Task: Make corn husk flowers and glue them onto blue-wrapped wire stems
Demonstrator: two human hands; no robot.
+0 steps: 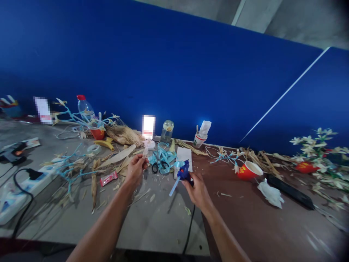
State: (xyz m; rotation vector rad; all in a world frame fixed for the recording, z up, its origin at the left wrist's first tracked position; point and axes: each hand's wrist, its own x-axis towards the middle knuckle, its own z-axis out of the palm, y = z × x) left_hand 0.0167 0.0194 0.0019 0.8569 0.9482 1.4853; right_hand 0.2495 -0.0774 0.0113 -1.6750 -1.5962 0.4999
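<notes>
Black cord (189, 229) trails off near edge of surface (158, 218), feeding glue gun (183, 174). Right grip (199, 189) wrapped round gun, raised clear of surface. Left grip (135, 168) pinches pale husk piece (145, 152) by its lower end, near gun, probably for gluing. Scissors (159, 166) and blue ribbon (163, 156) lie beyond.

Cluttered worktable (152, 225)
A tipped red cup (248, 170) lies near the far edge, scissors (159, 166) sit among blue ribbon (163, 156), and a power strip (12, 198) runs along the left edge.

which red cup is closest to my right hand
The red cup tipped on its side on the brown table, just right of your right hand. The other red cup stands far left by the water bottle.
</notes>
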